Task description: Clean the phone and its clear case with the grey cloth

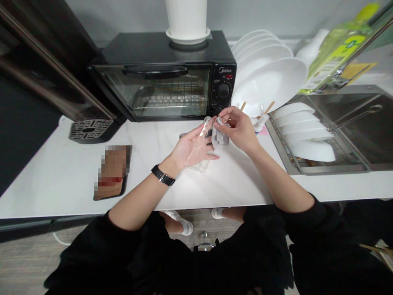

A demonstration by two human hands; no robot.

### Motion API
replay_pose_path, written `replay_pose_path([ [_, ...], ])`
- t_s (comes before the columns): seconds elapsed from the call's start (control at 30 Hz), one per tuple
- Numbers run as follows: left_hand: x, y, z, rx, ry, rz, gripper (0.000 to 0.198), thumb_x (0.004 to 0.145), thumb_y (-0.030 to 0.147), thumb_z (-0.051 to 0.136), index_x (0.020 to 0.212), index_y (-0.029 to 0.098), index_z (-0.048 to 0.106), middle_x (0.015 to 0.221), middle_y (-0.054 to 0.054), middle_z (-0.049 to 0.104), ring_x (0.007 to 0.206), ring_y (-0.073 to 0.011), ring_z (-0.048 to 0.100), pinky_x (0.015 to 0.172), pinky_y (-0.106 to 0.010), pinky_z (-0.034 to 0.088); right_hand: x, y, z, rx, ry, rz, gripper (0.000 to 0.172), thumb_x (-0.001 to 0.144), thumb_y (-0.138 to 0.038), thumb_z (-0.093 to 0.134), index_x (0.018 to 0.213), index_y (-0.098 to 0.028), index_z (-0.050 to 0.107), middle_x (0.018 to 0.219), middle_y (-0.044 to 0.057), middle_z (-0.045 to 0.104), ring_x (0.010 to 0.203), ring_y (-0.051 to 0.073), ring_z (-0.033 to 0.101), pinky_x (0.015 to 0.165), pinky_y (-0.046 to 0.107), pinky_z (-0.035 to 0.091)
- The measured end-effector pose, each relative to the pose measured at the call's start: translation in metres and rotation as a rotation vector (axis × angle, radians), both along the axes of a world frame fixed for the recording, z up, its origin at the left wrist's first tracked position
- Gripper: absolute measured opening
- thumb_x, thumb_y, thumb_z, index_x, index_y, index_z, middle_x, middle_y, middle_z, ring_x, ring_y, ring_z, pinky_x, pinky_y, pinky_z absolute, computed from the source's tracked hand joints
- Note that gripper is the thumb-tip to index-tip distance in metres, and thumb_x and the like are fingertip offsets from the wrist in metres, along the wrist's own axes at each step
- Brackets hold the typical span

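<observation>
Clear plastic: a thin see-through piece, the clear plastic (201, 148), lies along the open palm above the middle of the table, nearer its far edge than its near one. I cannot tell whether it is a glove, a bag or a wrapper.
Long axis: it runs from the wrist end at the near left up to the fingertips at the far right, pointing at the right end of the oven.
Left hand: the left hand (192, 149) is palm up, fingers straight and close together, not gripping. The plastic rests on it or around it.
Right hand: the right hand (238, 127) is just beyond the left fingertips, its thumb and fingers pinched together on the far end of the plastic.
Which is nearer: both touch it, the left beneath its length and the right only at its far tip.
Watch: a dark watch (162, 175) sits on the left wrist.
Table: the white table (61, 180) carries everything.
Oven: a black toaster oven (166, 82) stands at the far edge, door closed, with a white pot (186, 20) on top.
Plates: white plates (267, 78) lean just right of the oven. More stand in a rack (288, 162) toward the right edge.
Phone: a dark flat phone (112, 172) lies near the left, well apart from the hands.
</observation>
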State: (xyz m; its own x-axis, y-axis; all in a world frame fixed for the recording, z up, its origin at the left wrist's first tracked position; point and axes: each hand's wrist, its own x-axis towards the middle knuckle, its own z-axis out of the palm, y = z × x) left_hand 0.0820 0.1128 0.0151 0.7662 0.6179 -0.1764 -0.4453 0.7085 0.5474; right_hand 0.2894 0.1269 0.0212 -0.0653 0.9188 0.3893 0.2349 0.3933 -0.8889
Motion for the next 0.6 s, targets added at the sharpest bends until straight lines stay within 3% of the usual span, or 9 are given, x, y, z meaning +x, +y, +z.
replay_pose_path([
  [0.1,0.004,-0.001,-0.003,-0.014,-0.001,0.005,0.049,0.112,0.055,0.039,0.150,0.036,0.063,0.091,-0.003,0.079,0.083,-0.0233,0.076,0.099,-0.056,0.061,-0.006,-0.008,0.000,0.116,-0.120,-0.029,0.025,0.091,-0.044,0.081,0.098,-0.021,0.076,0.096,0.003,0.079,0.079,0.015,0.066,0.062,0.026,0.047],
  [0.2,0.010,-0.005,-0.001,-0.008,-0.005,0.089,0.053,0.113,0.057,0.034,0.160,0.041,0.053,0.099,-0.001,0.081,0.082,-0.0209,0.076,0.100,-0.053,0.061,-0.013,-0.018,-0.001,0.272,-0.238,0.023,0.020,0.100,-0.040,0.074,0.100,-0.021,0.080,0.101,0.006,0.082,0.084,0.017,0.071,0.068,0.029,0.054],
  [0.27,0.013,-0.007,0.002,0.015,-0.012,0.191,0.055,0.114,0.055,0.032,0.166,0.043,0.045,0.111,-0.001,0.082,0.088,-0.0197,0.078,0.101,-0.047,0.061,-0.020,-0.024,-0.004,0.393,-0.277,0.133,0.020,0.104,-0.038,0.070,0.104,-0.022,0.082,0.105,0.008,0.083,0.093,0.018,0.075,0.079,0.032,0.059],
  [0.33,0.013,-0.008,0.005,0.057,-0.013,0.263,0.058,0.114,0.057,0.031,0.171,0.043,0.037,0.128,-0.004,0.080,0.106,-0.0225,0.079,0.102,-0.043,0.061,-0.026,-0.029,-0.008,0.476,-0.288,0.292,0.020,0.105,-0.036,0.068,0.108,-0.022,0.082,0.108,0.008,0.083,0.101,0.018,0.077,0.089,0.033,0.061],
  [0.47,0.006,-0.005,0.007,0.155,-0.050,0.342,0.062,0.114,0.062,0.025,0.174,0.047,0.023,0.149,-0.007,0.071,0.138,-0.0290,0.071,0.105,-0.043,0.060,-0.028,-0.030,-0.012,0.488,-0.322,0.576,0.019,0.105,-0.035,0.068,0.109,-0.023,0.083,0.104,0.006,0.083,0.098,0.016,0.079,0.089,0.031,0.063],
  [0.53,0.002,-0.003,0.007,0.181,-0.075,0.369,0.062,0.115,0.061,0.021,0.175,0.047,0.020,0.151,-0.008,0.069,0.142,-0.0291,0.068,0.100,-0.041,0.061,-0.022,-0.026,-0.009,0.481,-0.354,0.591,0.019,0.105,-0.034,0.068,0.107,-0.022,0.083,0.103,0.006,0.083,0.099,0.017,0.079,0.088,0.031,0.063],
  [0.6,0.001,-0.002,0.008,0.174,-0.076,0.370,0.062,0.114,0.061,0.019,0.175,0.047,0.022,0.154,-0.009,0.067,0.142,-0.0298,0.067,0.096,-0.041,0.062,-0.014,-0.020,-0.005,0.483,-0.380,0.503,0.020,0.105,-0.034,0.068,0.106,-0.023,0.084,0.105,0.007,0.083,0.101,0.018,0.078,0.090,0.032,0.062],
])
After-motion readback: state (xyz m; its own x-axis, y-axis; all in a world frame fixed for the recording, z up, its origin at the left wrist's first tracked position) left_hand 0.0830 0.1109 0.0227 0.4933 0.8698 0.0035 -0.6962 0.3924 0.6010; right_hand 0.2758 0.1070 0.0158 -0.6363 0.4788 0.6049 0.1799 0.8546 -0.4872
